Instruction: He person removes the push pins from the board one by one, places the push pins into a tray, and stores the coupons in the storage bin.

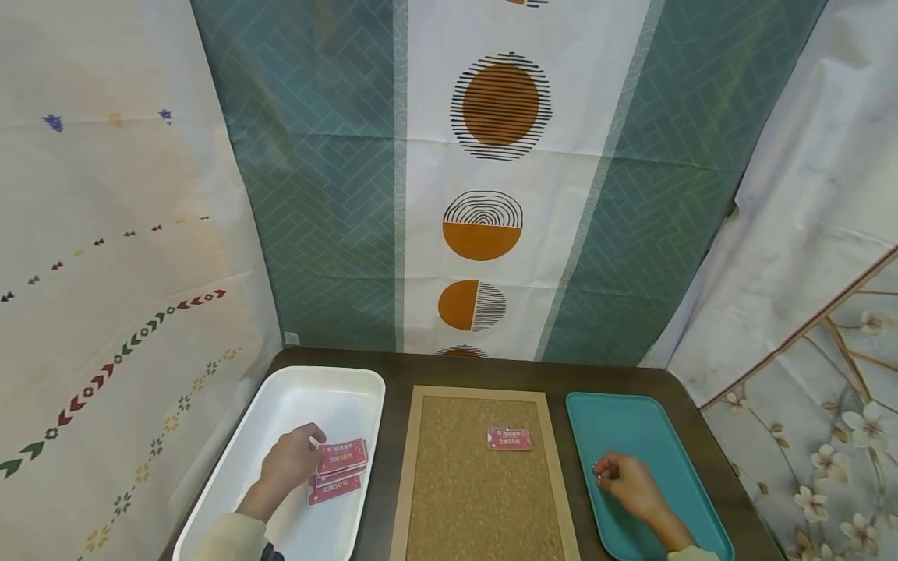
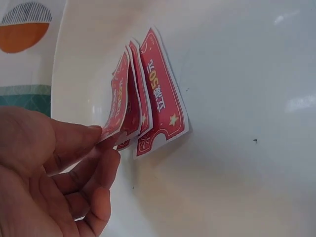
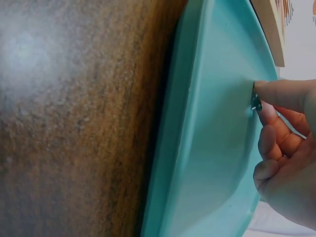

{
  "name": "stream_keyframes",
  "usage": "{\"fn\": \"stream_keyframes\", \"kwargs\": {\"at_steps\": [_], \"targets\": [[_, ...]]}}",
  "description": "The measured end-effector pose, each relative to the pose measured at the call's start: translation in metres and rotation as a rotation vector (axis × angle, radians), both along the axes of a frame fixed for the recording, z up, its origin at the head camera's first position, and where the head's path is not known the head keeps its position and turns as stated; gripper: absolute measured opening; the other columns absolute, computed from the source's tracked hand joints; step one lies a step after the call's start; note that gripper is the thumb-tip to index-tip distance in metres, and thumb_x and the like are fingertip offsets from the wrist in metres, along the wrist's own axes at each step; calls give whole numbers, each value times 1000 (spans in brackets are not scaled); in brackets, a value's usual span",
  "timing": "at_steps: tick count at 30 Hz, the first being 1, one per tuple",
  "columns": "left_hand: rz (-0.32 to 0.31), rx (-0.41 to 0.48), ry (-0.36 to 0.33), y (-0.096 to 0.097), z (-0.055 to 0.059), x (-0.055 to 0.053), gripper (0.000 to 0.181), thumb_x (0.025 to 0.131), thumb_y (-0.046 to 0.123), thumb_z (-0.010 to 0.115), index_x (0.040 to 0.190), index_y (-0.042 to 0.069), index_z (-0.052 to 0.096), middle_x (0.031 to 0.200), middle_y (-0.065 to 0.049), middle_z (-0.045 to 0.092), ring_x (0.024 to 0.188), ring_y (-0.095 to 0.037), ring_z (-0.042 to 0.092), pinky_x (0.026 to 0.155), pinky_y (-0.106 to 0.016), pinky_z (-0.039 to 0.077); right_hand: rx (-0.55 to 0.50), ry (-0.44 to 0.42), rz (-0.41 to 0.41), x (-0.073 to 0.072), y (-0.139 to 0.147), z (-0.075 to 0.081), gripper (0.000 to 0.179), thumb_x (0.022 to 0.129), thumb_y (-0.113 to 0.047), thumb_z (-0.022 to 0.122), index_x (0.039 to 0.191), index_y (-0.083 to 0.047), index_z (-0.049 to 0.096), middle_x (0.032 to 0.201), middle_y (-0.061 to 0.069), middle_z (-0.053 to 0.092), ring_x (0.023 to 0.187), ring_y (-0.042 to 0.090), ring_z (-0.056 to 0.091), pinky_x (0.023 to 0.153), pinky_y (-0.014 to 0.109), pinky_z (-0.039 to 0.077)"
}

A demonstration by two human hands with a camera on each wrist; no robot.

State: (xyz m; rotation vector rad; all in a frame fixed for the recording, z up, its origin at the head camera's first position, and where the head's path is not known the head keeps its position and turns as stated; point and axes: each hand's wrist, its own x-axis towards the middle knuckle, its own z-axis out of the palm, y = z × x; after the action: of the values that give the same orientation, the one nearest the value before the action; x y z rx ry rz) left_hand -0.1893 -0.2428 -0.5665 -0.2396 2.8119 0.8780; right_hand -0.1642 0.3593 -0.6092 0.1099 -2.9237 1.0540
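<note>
My left hand reaches into the white tray and pinches the near edge of the top coupon between thumb and fingertips. That red card with white lettering bends upward at the edge held. Under and beside it in the tray lie several more coupons, overlapping one another. Over the teal tray, my right hand pinches a small shiny thumbtack between thumb and index finger; its other fingers are curled. Another red coupon lies flat against the upper right of the cork board.
The wood-framed cork board stands between the two trays on a dark brown table. Behind the table hangs a teal and white curtain with orange circles. Patterned white cloths hang at both sides.
</note>
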Motion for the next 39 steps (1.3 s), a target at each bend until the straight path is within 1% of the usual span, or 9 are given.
{"fn": "stream_keyframes", "kwargs": {"at_steps": [3, 6, 11, 16, 22, 24, 29, 33, 39], "targets": [[10, -24, -3, 0, 3, 3, 33, 93, 15, 76, 119, -2, 66, 88, -7, 71, 71, -21, 64, 59, -33, 49, 10, 7, 9, 0, 0, -1, 20, 76, 4, 84, 85, -10, 73, 77, -5, 67, 69, 0, 56, 66, 26, 49], [23, -51, 20, 0, 9, 5, 35, 92, 18, 76, 118, -3, 66, 92, -11, 71, 73, -23, 64, 59, -35, 49, 17, 7, 5, -3, 0, 1, 20, 76, 3, 84, 86, -11, 73, 78, -5, 67, 70, 0, 56, 66, 26, 49], [44, -53, 145, 8, 17, 4, 32, 93, 17, 76, 117, -4, 67, 99, -18, 71, 78, -26, 67, 60, -40, 55, 23, 35, 3, -10, -7, 11, 16, 80, 0, 82, 85, -11, 73, 78, -4, 68, 69, 3, 56, 65, 27, 47], [43, 1, 260, 31, 23, 4, 31, 93, 17, 77, 117, -1, 69, 98, -14, 72, 77, -23, 67, 64, -41, 57, 41, 49, 22, -18, -20, 19, 11, 86, -4, 81, 87, -13, 75, 80, -6, 69, 71, 3, 55, 65, 27, 47], [-22, 158, 344, 67, 29, -2, 27, 95, 16, 77, 119, 5, 70, 97, -10, 73, 73, -17, 63, 65, -33, 55, 2, 50, 19, -25, -38, 24, 7, 89, -8, 82, 90, -13, 77, 82, -7, 68, 71, 3, 53, 65, 26, 46], [-39, 192, 362, 78, 28, -5, 26, 95, 15, 77, 118, 6, 71, 95, -7, 73, 71, -14, 61, 63, -30, 52, -11, 60, 21, -27, -44, 25, 7, 89, -8, 82, 89, -13, 77, 82, -7, 68, 70, 4, 52, 65, 26, 45], [-90, 220, 387, 98, 25, -11, 22, 94, 13, 77, 114, 8, 72, 90, -1, 72, 67, -10, 57, 58, -27, 45, -47, 73, 42, -30, -58, 24, 10, 89, -5, 81, 87, -12, 75, 80, -7, 68, 73, 5, 54, 67, 27, 47], [-126, 222, 394, 109, 23, -10, 20, 94, 14, 77, 112, 8, 72, 89, 0, 71, 67, -9, 57, 56, -27, 46, -67, 59, 43, -31, -66, 24, 8, 90, -4, 80, 89, -10, 75, 81, -7, 69, 75, 6, 57, 68, 28, 48], [-135, 233, 386, 122, 20, -11, 18, 95, 14, 77, 112, 9, 72, 92, -2, 73, 74, -11, 63, 61, -30, 51, -82, 80, 59, -35, -76, 23, 8, 92, -5, 79, 89, -11, 74, 81, -6, 69, 72, 6, 55, 64, 28, 49]]}}
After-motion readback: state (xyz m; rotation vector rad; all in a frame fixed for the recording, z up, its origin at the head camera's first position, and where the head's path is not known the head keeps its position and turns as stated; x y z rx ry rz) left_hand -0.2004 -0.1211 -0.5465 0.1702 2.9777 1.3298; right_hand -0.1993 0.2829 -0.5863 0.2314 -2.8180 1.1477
